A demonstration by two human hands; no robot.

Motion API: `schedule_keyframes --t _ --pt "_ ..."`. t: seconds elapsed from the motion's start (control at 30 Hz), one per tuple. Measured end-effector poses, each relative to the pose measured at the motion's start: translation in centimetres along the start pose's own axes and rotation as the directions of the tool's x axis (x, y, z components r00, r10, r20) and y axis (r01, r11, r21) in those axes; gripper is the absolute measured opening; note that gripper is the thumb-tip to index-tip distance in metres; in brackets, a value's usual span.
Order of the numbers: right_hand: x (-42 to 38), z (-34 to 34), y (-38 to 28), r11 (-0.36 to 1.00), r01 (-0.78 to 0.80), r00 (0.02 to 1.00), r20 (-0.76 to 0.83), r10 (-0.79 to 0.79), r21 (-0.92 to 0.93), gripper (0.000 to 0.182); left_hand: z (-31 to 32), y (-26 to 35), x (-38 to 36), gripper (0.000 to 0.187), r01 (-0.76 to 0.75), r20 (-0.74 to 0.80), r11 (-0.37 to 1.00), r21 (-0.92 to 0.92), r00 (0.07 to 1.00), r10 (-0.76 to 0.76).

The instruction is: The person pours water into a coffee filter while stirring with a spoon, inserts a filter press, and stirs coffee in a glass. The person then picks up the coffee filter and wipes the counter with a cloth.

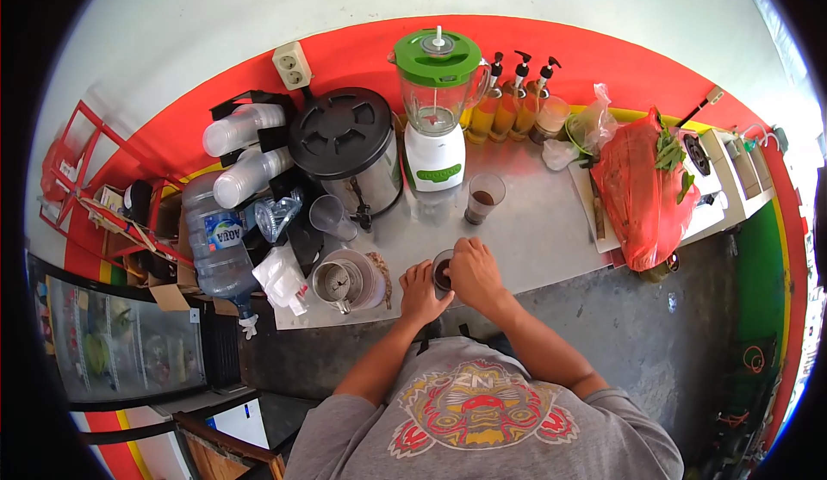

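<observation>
A clear cup with dark contents [442,270] stands at the front edge of the metal table, right in front of my body. My left hand [420,296] is curled against its left side and steadies it. Over the cup's right side, my right hand [477,272] has its fingers closed and pointing down toward the opening; what they hold, if anything, is hidden. Just beyond stands a second clear cup [486,197], tapered, with dark liquid low inside. To the left, a metal pitcher [337,281] sits by a clear container [370,278].
A green-lidded blender [433,157] and a steel drum with black lid [346,133] stand at the back, beside several pump bottles [510,108]. Stacked plastic cups [245,129] and a water jug [219,239] are left. A red plastic bag [637,192] lies right.
</observation>
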State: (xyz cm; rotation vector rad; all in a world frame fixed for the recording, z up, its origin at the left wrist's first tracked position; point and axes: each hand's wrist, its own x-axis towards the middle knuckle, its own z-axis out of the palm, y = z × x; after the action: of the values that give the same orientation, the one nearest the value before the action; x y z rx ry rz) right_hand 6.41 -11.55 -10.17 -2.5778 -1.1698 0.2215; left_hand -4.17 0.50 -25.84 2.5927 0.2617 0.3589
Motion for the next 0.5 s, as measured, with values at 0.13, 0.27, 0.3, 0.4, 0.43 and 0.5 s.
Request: schedule_keyframes --t 0.13,0.27,0.3,0.4,0.43,0.5 --pt "-0.3 1.5 0.8 0.991 0.018 0.996 -0.093 -0.005 0.135 0.017 0.6 -0.7 -0.3 0.080 -0.060 -0.026 0.998 -0.011 0.998 0.059" --pt "-0.1 1.4 0.8 0.992 -0.058 0.995 -0.078 0.066 0.110 0.016 0.4 -0.5 0.1 0.079 -0.077 -0.032 0.997 -0.012 0.997 0.076" --pt "0.1 1.5 0.9 0.984 -0.109 0.994 0.044 0.104 0.140 0.015 0.3 -0.4 0.2 0.079 -0.064 -0.028 0.998 -0.016 0.998 0.064" --pt "0.6 2.1 0.8 0.973 -0.066 0.992 -0.087 0.088 0.223 0.014 0.3 -0.2 0.3 0.080 -0.023 -0.020 1.000 -0.008 1.000 0.023" --pt "0.5 2.4 0.8 0.971 -0.070 0.992 -0.085 0.091 0.228 0.014 0.5 -0.3 0.3 0.080 -0.023 -0.014 1.000 -0.006 1.000 0.022" --pt "0.1 2.2 0.3 0.996 -0.010 0.975 -0.219 0.029 0.088 0.017 0.6 -0.3 0.3 0.081 -0.003 -0.020 1.000 0.007 1.000 0.003"
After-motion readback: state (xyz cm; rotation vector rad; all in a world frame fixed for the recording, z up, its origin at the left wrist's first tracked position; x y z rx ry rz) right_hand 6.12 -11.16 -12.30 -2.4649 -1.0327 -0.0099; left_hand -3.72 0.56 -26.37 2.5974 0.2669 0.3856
